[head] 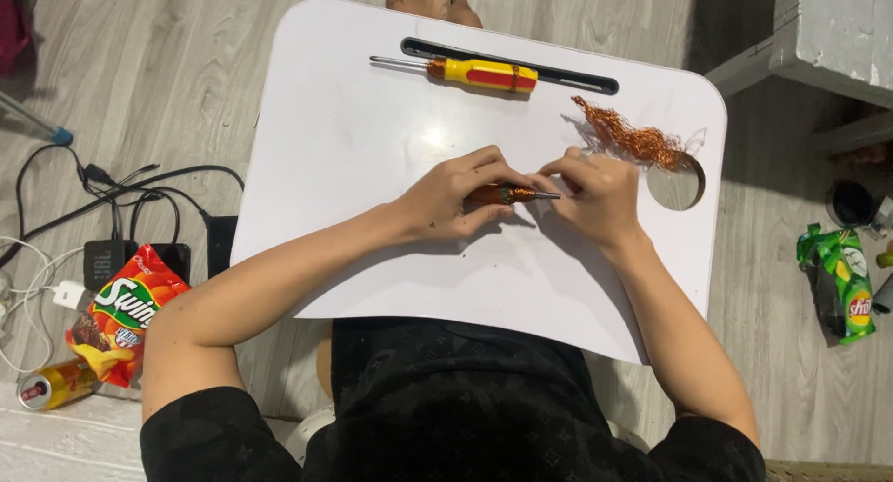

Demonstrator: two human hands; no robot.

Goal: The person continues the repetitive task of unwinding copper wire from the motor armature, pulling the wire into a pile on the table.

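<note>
1. Left hand [456, 195] closed around a small screwdriver [510, 194] near the centre of the white tray [372, 259], holding it flat so the thin metal tip points toward 3 o'clock.
2. Right hand [595, 194] touching that tip, fingers pinched together there; probably pinching fine wire, too thin to see for sure.
3. Tangled copper wire [633, 140] lying at 1 o'clock from the hands, just beside the round hole [676, 184] of the tray, close for easy reach.
4. Yellow and red screwdriver [479, 73] resting at 12 o'clock, beside the dark slot [577, 75], copper turns on its neck.
5. Smooth, glossy tray; bright, curly wire; wooden-look floor [167, 82].
6. Crinkled snack bags: red [126, 319] at 9 o'clock, green [837, 277] at 3 o'clock; a can [51, 386], cables [112, 198].
</note>
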